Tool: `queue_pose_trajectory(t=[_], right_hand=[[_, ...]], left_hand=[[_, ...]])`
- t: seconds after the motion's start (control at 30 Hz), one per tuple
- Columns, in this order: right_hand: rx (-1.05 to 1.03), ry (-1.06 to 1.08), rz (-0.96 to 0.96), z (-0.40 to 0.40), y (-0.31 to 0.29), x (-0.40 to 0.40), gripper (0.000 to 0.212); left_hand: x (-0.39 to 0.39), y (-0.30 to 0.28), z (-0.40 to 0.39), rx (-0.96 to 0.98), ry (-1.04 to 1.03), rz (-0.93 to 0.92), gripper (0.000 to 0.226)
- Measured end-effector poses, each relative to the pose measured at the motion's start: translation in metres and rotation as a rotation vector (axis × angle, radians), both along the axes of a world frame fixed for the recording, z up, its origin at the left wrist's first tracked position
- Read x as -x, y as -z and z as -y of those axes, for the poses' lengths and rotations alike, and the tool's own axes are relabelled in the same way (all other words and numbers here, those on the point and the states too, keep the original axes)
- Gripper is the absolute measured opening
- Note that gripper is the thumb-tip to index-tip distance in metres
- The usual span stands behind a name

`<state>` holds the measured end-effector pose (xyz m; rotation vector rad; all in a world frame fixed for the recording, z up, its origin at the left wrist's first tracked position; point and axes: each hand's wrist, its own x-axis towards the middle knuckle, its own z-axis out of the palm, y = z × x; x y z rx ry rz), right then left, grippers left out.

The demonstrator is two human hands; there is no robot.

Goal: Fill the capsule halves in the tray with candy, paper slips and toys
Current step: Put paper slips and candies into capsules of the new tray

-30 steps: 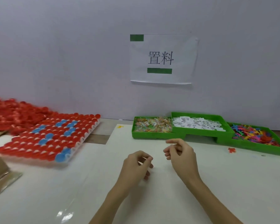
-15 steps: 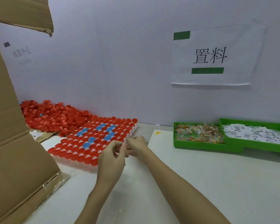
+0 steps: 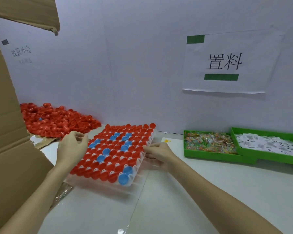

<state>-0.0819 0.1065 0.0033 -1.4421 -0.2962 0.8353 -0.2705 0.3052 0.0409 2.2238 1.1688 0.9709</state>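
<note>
A clear plastic tray (image 3: pixel 137 168) packed with red and a few blue capsule halves (image 3: pixel 115 149) lies left of centre on the white table. My left hand (image 3: pixel 71 147) holds the tray's left edge with curled fingers. At the right edge, my right hand (image 3: pixel 159 152) pinches the tray. The near edge of the tray looks blurred. To the right stands a green bin of wrapped candy (image 3: pixel 208 144), and beside it a green bin of paper slips (image 3: pixel 269 146). No toys are in view.
A heap of loose red capsule halves (image 3: pixel 57 120) lies behind the tray against the wall. A tall open cardboard box (image 3: pixel 7 132) stands at the left. A paper sign (image 3: pixel 227 63) hangs on the wall.
The view swung left. Both hands left the middle of the table and reached the capsule tray; they have since spread apart, one now on each side of it.
</note>
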Motion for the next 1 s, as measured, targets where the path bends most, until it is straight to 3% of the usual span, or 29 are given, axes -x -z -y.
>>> queue_pose_trajectory(t=[0.13,0.23,0.33,0.43,0.7,0.83,1.0], right_hand=[[-0.048,-0.034,0.044,0.059,-0.015,0.002,0.02],[-0.069,-0.045,0.052,0.095,-0.015,0.009,0.026],[-0.075,-0.022,0.033,0.119,-0.006,0.016,0.032],[-0.092,0.025,0.049,0.139,0.0,0.021,0.026],[-0.067,0.062,0.254,0.249,-0.014,0.01,0.022],[0.06,-0.014,0.292,0.348,-0.024,-0.004,0.027],[0.262,-0.065,0.163,0.455,-0.02,-0.024,0.043]], left_hand=[[0.002,0.009,-0.016,0.259,0.002,-0.323,0.069],[-0.007,0.014,-0.001,0.509,0.121,-0.399,0.08],[-0.017,0.012,0.023,0.564,0.184,-0.337,0.075],[-0.019,0.007,0.033,0.609,0.231,-0.299,0.074],[-0.022,-0.008,0.103,0.692,0.374,-0.19,0.064],[-0.026,-0.006,0.183,0.801,0.521,-0.158,0.065],[-0.043,0.014,0.272,0.973,0.655,-0.15,0.054]])
